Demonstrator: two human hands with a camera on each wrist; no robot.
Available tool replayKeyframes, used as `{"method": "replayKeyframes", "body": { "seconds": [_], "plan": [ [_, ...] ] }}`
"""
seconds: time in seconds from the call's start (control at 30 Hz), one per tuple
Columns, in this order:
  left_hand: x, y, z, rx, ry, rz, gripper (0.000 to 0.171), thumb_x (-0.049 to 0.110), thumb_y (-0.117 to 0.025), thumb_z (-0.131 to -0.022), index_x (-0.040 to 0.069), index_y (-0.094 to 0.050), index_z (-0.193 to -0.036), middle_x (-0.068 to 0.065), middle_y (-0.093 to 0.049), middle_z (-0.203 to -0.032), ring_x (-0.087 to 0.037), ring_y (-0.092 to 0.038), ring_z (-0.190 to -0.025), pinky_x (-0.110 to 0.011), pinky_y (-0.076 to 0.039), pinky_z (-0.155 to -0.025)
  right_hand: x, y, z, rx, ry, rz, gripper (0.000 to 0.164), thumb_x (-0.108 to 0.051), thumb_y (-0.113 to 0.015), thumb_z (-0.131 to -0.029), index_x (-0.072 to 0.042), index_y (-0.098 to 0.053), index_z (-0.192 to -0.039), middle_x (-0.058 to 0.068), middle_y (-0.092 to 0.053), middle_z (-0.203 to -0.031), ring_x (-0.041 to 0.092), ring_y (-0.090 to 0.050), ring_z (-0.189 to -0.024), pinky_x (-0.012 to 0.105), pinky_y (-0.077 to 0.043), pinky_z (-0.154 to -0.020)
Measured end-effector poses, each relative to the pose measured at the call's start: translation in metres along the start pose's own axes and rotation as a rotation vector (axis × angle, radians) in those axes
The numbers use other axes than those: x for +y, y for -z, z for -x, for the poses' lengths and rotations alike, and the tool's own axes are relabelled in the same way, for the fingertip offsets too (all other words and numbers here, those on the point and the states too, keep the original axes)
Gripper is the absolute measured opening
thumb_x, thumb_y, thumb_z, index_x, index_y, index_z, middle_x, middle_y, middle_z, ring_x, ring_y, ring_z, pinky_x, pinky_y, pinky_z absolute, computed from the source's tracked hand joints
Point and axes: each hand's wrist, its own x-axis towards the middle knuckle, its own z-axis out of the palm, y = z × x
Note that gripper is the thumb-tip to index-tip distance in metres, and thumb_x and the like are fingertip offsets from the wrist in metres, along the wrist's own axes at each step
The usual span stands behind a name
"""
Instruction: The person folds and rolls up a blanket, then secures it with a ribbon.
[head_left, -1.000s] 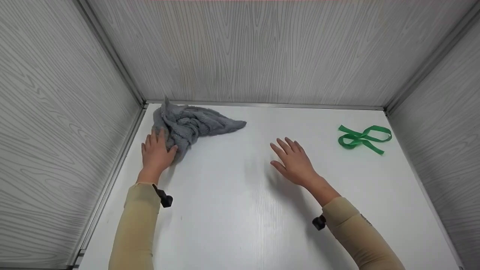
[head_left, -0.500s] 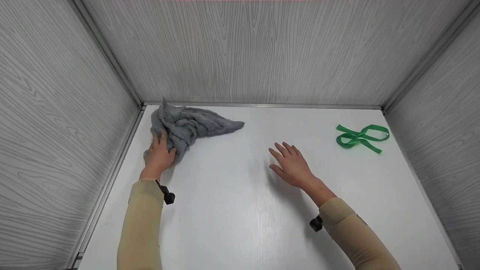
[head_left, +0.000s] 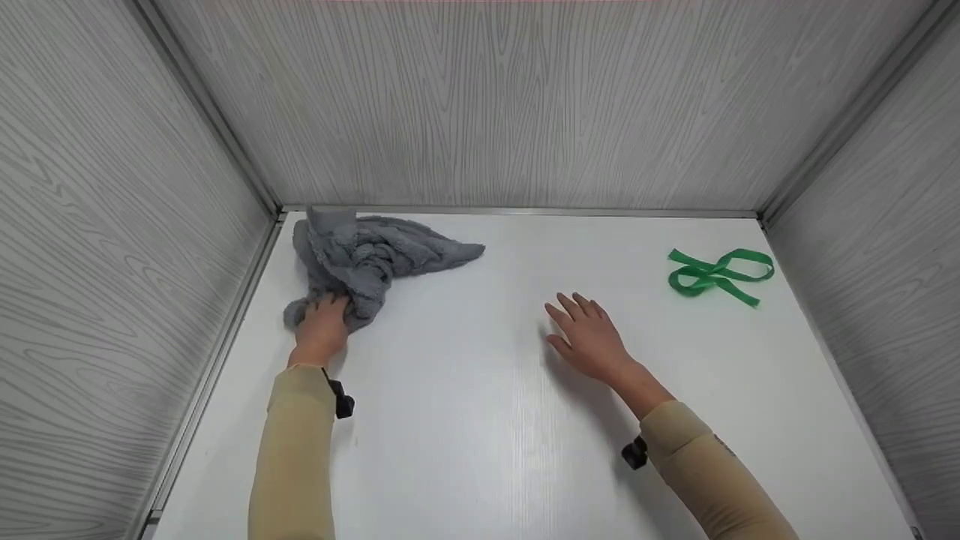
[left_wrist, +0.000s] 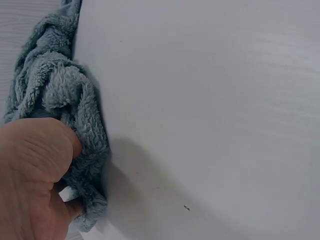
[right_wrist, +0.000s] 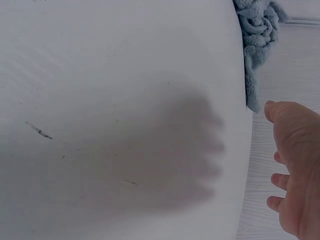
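A crumpled grey fluffy towel [head_left: 367, 251] lies at the back left of the white table, its narrow end pointing right. My left hand [head_left: 321, 328] grips the towel's near edge, fingertips sunk into the folds. In the left wrist view the thumb and fingers of the left hand [left_wrist: 35, 175] curl round a bunch of the towel [left_wrist: 60, 85]. Over the table's middle right hovers my right hand [head_left: 590, 341], fingers spread and holding nothing, its shadow falling below. The right wrist view shows that hand [right_wrist: 300, 160] with the towel [right_wrist: 257, 40] beyond it.
A looped green ribbon [head_left: 720, 274] lies at the back right of the white table [head_left: 465, 435]. Grey wood-grain panels stand behind the table [head_left: 480, 105] and along both sides. Small dark marks dot the tabletop.
My left hand has gone from lying on the towel with fingers extended to gripping its near edge, drawing it slightly towards me. The right hand has stayed nearly in place.
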Motion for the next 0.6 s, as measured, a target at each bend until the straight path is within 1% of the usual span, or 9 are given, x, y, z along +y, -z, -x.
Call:
{"method": "replayKeyframes", "body": {
  "seconds": [0.1, 0.2, 0.4, 0.6],
  "plan": [
    [0.000, -0.001, 0.003, -0.002, -0.013, -0.008, 0.047, 0.002, -0.038, -0.107, -0.001, -0.038, -0.154, -0.028, -0.026, -0.161, -0.056, -0.018, -0.145, -0.071, -0.029, -0.110, -0.001, 0.000, -0.001, -0.001, 0.000, 0.002, 0.055, -0.034, -0.058, -0.106, -0.010, -0.047, -0.154, 0.018, -0.039, -0.159, 0.041, -0.033, -0.147, 0.060, -0.028, -0.117],
    [0.002, -0.002, 0.006, 0.007, -0.043, -0.006, 0.044, 0.001, -0.039, -0.107, -0.001, -0.044, -0.151, -0.027, -0.031, -0.159, -0.056, -0.018, -0.146, -0.072, -0.029, -0.110, 0.000, 0.001, -0.002, -0.004, -0.010, -0.006, 0.055, -0.034, -0.057, -0.106, -0.010, -0.047, -0.154, 0.018, -0.039, -0.159, 0.041, -0.033, -0.147, 0.060, -0.027, -0.117],
    [0.004, -0.009, 0.011, 0.047, -0.146, 0.003, 0.040, -0.003, -0.042, -0.104, -0.003, -0.052, -0.143, -0.027, -0.043, -0.152, -0.055, -0.026, -0.143, -0.066, -0.029, -0.113, 0.005, -0.001, -0.001, -0.030, -0.043, -0.013, 0.056, -0.034, -0.056, -0.107, -0.010, -0.044, -0.156, 0.018, -0.037, -0.160, 0.041, -0.030, -0.148, 0.059, -0.026, -0.118],
    [0.014, -0.016, 0.016, 0.062, -0.239, 0.023, 0.042, -0.009, -0.045, -0.099, -0.003, -0.057, -0.139, -0.025, -0.049, -0.148, -0.053, -0.030, -0.142, -0.062, -0.029, -0.115, 0.008, -0.003, 0.003, -0.043, -0.049, -0.014, 0.056, -0.033, -0.056, -0.107, -0.008, -0.044, -0.155, 0.020, -0.038, -0.159, 0.042, -0.031, -0.147, 0.060, -0.027, -0.117]
  ]
}}
